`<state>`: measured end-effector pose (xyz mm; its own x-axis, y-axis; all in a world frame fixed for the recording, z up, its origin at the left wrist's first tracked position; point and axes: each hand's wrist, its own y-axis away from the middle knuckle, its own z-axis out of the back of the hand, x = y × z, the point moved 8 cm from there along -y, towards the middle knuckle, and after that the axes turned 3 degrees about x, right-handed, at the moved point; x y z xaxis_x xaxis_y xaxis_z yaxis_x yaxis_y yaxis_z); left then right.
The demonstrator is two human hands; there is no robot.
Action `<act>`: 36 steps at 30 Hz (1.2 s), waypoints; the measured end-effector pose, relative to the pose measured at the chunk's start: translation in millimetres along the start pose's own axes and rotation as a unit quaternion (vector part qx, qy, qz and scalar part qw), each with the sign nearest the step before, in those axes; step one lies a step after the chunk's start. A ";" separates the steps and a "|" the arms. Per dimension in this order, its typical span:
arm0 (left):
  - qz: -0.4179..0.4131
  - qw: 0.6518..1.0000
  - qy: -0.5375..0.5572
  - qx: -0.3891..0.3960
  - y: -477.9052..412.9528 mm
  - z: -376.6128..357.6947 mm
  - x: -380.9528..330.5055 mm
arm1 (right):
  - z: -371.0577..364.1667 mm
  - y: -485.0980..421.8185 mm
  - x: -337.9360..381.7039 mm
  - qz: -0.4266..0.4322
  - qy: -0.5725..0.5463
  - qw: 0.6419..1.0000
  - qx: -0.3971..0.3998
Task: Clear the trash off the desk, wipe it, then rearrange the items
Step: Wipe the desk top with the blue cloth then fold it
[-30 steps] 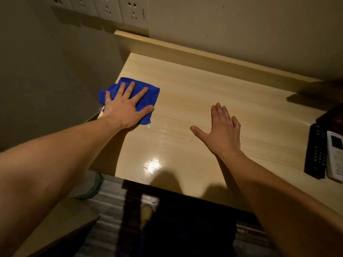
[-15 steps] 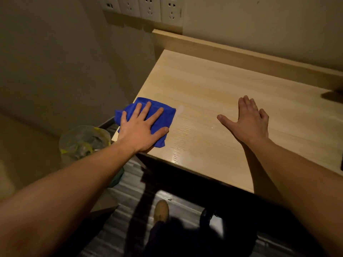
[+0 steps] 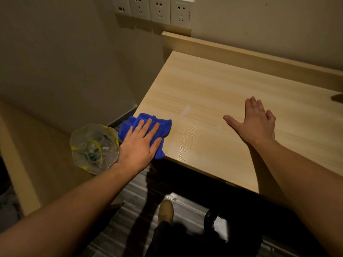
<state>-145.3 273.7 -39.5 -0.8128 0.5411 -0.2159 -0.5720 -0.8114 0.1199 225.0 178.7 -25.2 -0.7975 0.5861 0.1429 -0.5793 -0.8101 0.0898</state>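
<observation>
Presses down with the left hand [image 3: 138, 145], fingers straight and slightly spread, on a bunched blue cloth [image 3: 163, 127] at the front left corner of the desk [image 3: 213, 80], with part of the cloth overhanging the left edge. Rests the right hand [image 3: 256, 123] palm-down near the front edge, fingers straight, thumb out, holding nothing. Shows a wet sheen between the hands. Overlooks a clear-bagged trash bin [image 3: 94, 147] on the floor beside the left edge.
</observation>
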 end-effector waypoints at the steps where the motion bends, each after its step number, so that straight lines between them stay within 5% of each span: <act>1: 0.002 1.000 0.018 -0.006 3.5 0.5 0.3 | 0.0 -0.3 0.0 0.000 0.000 1.000 0.000; 10: 0.030 0.988 0.154 -0.014 -1.2 52.8 -31.9 | -2.6 2.1 -0.3 0.000 -0.005 1.000 0.010; 19: -0.099 0.989 0.071 -0.086 -193.5 112.9 -173.7 | -2.9 -4.0 -4.3 -0.013 -0.011 1.000 0.016; 23: -0.100 0.993 -0.009 0.055 -269.4 72.6 -200.7 | -3.6 -6.3 -4.9 -0.016 -0.010 1.000 0.025; 26: -0.091 0.987 -0.001 0.131 -282.7 49.4 -179.7 | -3.4 -6.9 -5.6 -0.020 -0.011 0.999 0.028; 36: -0.080 0.994 -0.033 0.063 -222.3 23.4 -17.2 | 16.1 -25.8 18.1 -0.017 -0.067 0.998 -0.004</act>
<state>-6.7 450.0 -39.8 -0.7127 0.6782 -0.1792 -0.7011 -0.6810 0.2112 228.2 210.0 -9.1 -0.7484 0.6057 0.2703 -0.6072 -0.7897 0.0883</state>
